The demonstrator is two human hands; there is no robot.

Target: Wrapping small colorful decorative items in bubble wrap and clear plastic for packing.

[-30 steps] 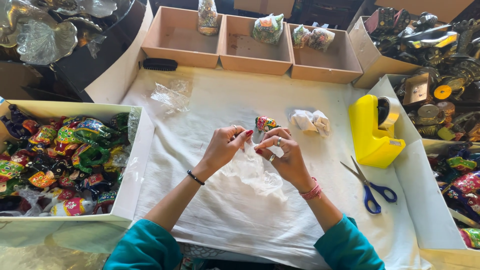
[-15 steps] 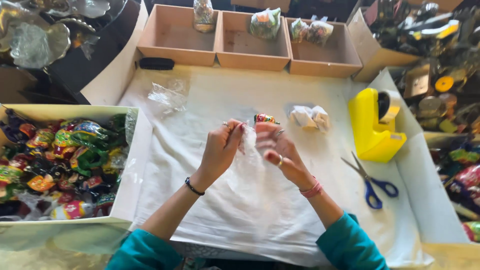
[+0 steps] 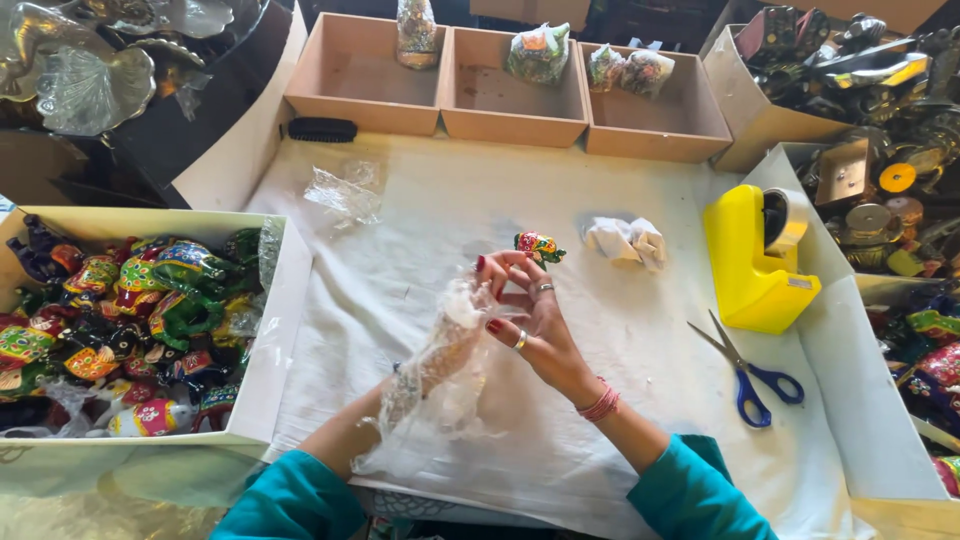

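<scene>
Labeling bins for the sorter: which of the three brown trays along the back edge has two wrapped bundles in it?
The rightmost tray: two wrapped bundles sit at its back wall. The middle tray holds a single bundle, the left tray holds one narrow upright one.

White-clothed table (image 3: pixel 420 210) with scissors (image 3: pixel 748 368), yellow tape dispenser (image 3: pixel 752 265), painted figurine (image 3: pixel 538 246)

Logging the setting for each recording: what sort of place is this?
Probably a handicraft packing bench. A white box of painted animal figurines stands at the left, a yellow tape dispenser and blue-handled scissors lie at the right, and both hands work a clear plastic bag.
</scene>
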